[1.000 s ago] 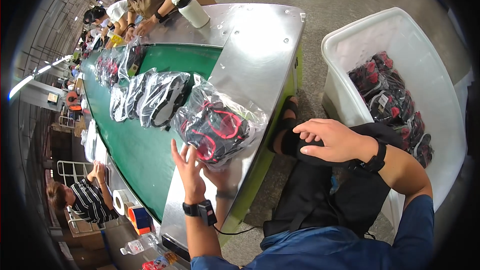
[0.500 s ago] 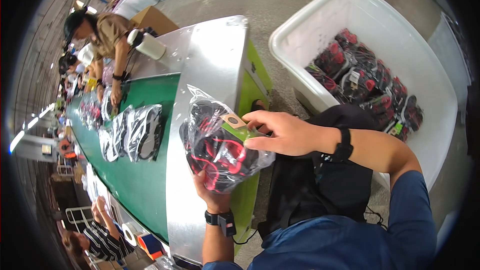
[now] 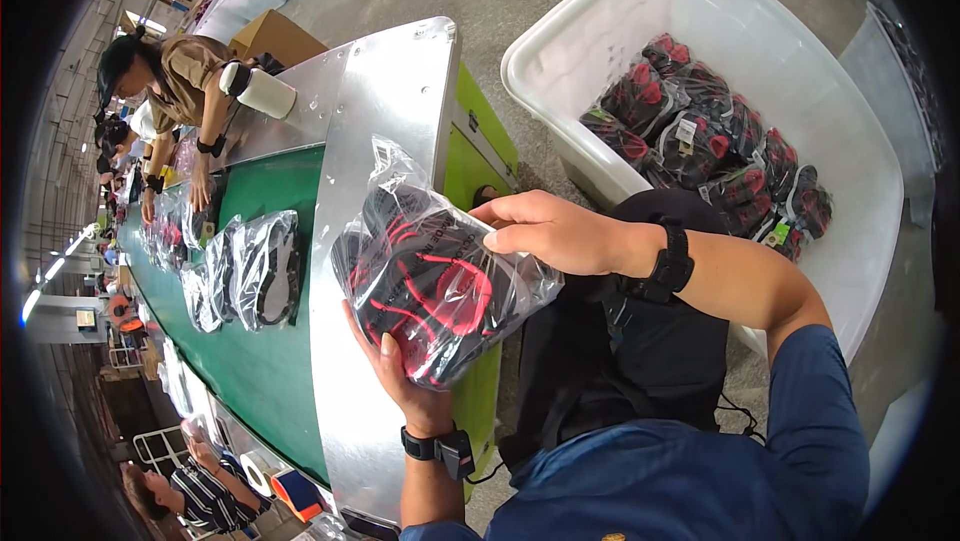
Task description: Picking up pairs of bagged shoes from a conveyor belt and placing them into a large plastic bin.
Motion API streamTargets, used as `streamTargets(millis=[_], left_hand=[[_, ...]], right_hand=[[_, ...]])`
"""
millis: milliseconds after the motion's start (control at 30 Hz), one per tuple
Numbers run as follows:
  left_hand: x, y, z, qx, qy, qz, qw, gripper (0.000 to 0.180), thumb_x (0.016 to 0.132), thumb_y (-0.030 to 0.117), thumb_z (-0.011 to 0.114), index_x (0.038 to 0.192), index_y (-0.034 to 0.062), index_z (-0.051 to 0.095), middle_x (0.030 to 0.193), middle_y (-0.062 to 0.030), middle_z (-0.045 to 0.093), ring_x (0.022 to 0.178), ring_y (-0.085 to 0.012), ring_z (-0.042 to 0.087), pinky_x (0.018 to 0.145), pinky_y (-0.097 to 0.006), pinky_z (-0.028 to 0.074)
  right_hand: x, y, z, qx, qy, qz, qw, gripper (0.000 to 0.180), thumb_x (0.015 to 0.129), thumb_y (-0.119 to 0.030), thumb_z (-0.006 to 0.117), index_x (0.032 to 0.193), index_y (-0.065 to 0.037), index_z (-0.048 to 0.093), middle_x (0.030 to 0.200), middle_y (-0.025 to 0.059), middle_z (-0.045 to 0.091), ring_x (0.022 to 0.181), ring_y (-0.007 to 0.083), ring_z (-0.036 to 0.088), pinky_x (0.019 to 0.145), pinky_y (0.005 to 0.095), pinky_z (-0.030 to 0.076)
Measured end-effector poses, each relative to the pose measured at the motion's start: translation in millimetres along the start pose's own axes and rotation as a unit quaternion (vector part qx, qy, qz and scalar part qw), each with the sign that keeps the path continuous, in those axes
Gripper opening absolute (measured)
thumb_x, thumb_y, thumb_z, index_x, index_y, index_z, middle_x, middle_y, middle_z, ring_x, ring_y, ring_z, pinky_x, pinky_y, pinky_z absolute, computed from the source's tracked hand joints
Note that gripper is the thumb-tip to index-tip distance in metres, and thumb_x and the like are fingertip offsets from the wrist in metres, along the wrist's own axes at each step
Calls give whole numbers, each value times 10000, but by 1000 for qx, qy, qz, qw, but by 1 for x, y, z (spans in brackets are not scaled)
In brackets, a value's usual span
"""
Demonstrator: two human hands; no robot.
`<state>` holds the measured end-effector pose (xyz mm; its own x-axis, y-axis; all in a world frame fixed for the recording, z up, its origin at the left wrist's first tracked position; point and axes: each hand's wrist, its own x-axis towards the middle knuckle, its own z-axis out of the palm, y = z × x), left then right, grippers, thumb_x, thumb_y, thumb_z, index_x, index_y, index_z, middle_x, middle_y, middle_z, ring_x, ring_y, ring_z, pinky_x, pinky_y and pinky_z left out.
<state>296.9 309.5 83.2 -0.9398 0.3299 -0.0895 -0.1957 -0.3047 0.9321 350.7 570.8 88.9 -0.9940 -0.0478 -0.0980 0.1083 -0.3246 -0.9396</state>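
Head view: a clear bag of black-and-red shoes, gripped by both hands over the surface's edge.
The crinkled, shiny film bears dark print, and its loose corner points to 12 o'clock. At the bag's 7 o'clock, the left hand cups the underside, thumb pressed over the front; at 2 o'clock, the right hand pinches the rim between thumb and bent fingers. The metal surface runs on toward 12 o'clock, and the green belt spreads from 8 to 10. Floor separates the surface from a white bin at 2 o'clock.
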Motion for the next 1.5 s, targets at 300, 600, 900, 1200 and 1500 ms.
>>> streamTargets(millis=[300,600,900,1200,1500], left_hand=[[7,-23,-16,336,-34,262,904,617,1018,357,569,1518,24,431,1500,-177,486,1335,-341,533,1132,-487,431],[9,-11,35,140,-60,-112,982,453,1091,314,467,1464,57,486,1191,-131,638,1097,-279,618,975,-398,493],[13,-17,-14,198,-67,-57,976,449,1085,307,519,1445,39,496,1097,-146,650,1001,-252,640,878,-364,506],[27,-5,-47,249,-39,-41,967,484,1075,342,538,1397,-20,530,1084,-122,627,984,-219,617,861,-341,512],[96,10,-91,487,-7,196,851,339,1006,187,620,1295,12,638,1306,-148,643,1257,-290,571,1085,-410,415]], right_hand=[[-8,-7,-2,53,108,5,993,711,811,-312,782,1358,79,549,1138,160,681,1074,250,646,955,367,515],[-171,-34,-143,306,301,-117,895,150,897,-146,707,998,-36,722,957,58,749,822,168,718,799,352,590],[-444,89,-351,-200,785,66,583,625,968,-515,620,1285,23,599,1257,144,672,1105,212,654,885,401,545],[-311,41,-260,-81,566,73,817,393,1040,-347,615,1255,-20,658,1066,101,730,875,169,714,775,296,575],[-197,-52,-102,-249,284,-75,923,356,1021,-128,484,1293,65,608,955,106,696,901,147,672,845,289,534]])
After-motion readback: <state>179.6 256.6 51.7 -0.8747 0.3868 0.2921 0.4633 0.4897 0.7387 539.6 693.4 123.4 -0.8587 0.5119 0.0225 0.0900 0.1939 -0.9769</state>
